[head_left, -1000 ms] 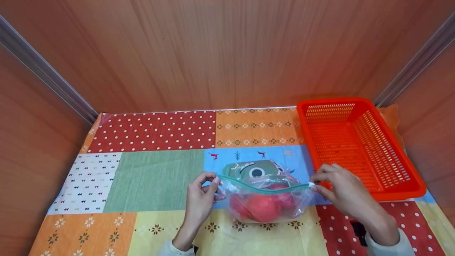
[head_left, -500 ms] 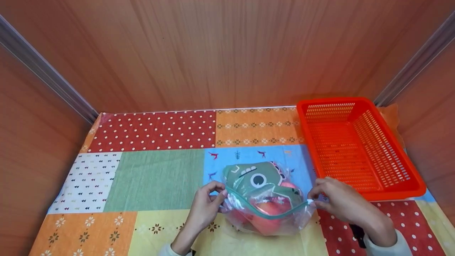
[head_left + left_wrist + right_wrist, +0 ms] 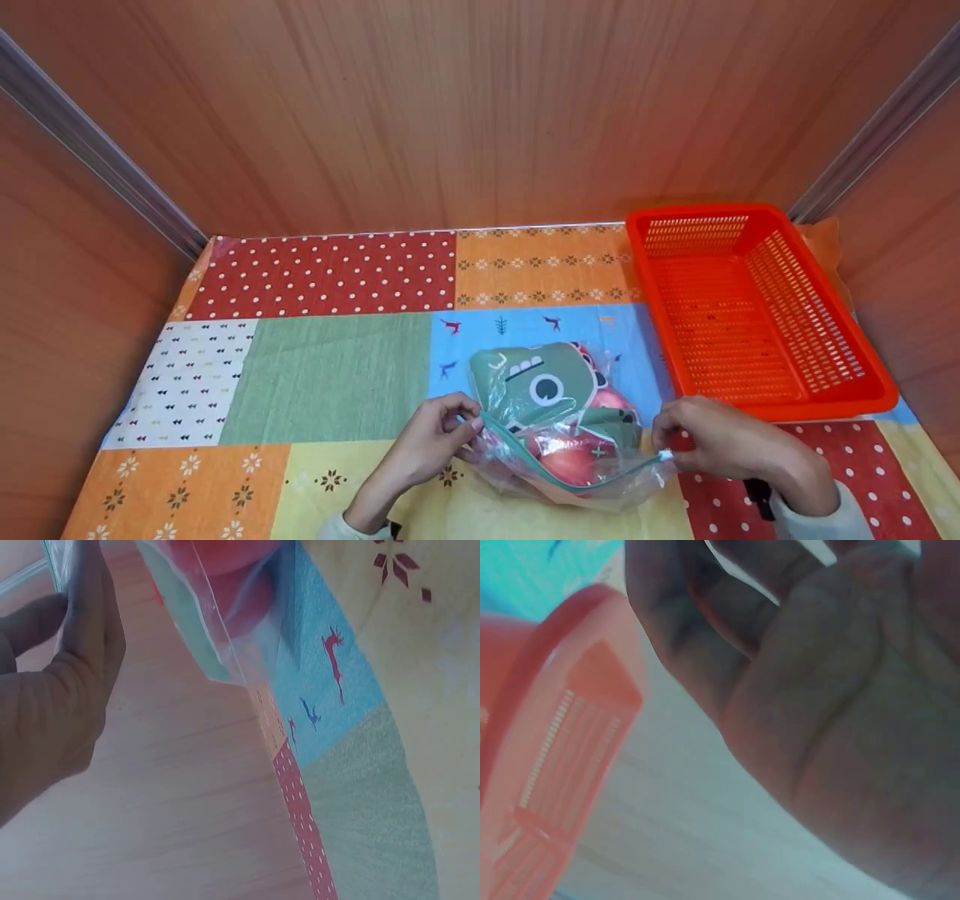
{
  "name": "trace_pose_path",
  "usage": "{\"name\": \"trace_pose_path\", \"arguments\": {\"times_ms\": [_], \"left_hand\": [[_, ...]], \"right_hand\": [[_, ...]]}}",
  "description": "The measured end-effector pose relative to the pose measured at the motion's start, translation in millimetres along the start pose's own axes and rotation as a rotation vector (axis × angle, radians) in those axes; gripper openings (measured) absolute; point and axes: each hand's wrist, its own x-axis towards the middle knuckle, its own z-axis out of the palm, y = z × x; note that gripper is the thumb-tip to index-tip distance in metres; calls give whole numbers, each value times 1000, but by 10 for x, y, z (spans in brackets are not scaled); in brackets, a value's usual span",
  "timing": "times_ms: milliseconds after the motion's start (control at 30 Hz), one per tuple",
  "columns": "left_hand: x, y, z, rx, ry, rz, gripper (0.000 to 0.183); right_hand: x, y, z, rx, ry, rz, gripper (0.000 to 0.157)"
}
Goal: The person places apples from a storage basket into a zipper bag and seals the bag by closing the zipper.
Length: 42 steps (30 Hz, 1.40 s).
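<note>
A clear zip bag (image 3: 532, 379) with a green dinosaur print lies at the front middle of the cloth, its green zip strip facing the person. Red round fruits (image 3: 570, 466) show inside; their exact kind is unclear through the plastic. My left hand (image 3: 439, 435) pinches the left end of the zip strip. At the strip's right end, my right hand (image 3: 720, 442) pinches by the white slider (image 3: 665, 455). In the left wrist view the bag's corner (image 3: 217, 652) hangs near the hand. The right wrist view shows the palm (image 3: 832, 712), with the fingertips out of frame.
An orange-red plastic basket (image 3: 844, 409) stands to the right, close behind my right hand. A patchwork cloth (image 3: 337, 382) covers the table. Wood-look panels (image 3: 480, 112) rise at the back and both sides.
Both hands have drawn the zip strip down toward the person. The bag has tilted back, so the dinosaur print faces up more fully, and the strip now sags lower in the middle.
</note>
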Motion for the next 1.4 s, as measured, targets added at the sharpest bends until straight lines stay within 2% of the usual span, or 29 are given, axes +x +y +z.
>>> {"name": "trace_pose_path", "arguments": {"times_ms": [100,233,333,400,500,667,767,833,933,1000,1167,1400], "left_hand": [[-15,16,-74,18,-62,-7,11],[-25,28,-185,54,-168,1,15],[-6,35,-258,80,-230,26,21],[24,43,-292,96,-235,40,23],[98,59,-313,155,-164,63,23],[284,43,-273,306,105,123,23],[401,15,-232,378,260,106,29],[480,5,-215,400,318,58,34],[586,-11,-209,434,331,-8,39],[640,-26,-215,449,305,-48,41],[712,-82,-235,460,237,-95,37],[802,-140,-272,487,256,-140,28]], "right_hand": [[-61,27,-65,40,-48,3,34],[-97,41,-154,44,-58,-3,45],[-46,18,-192,22,4,1,44],[27,-13,-199,6,74,6,41],[188,-82,-177,-19,204,16,37],[491,-175,-120,-56,356,15,39],[678,-195,-88,-104,404,9,42],[797,-196,-73,-130,406,18,43],[947,-185,-52,-159,378,48,43],[1020,-185,-34,-143,330,123,45],[1152,-165,29,-106,241,302,50],[1280,-67,76,-89,254,383,51]]}}
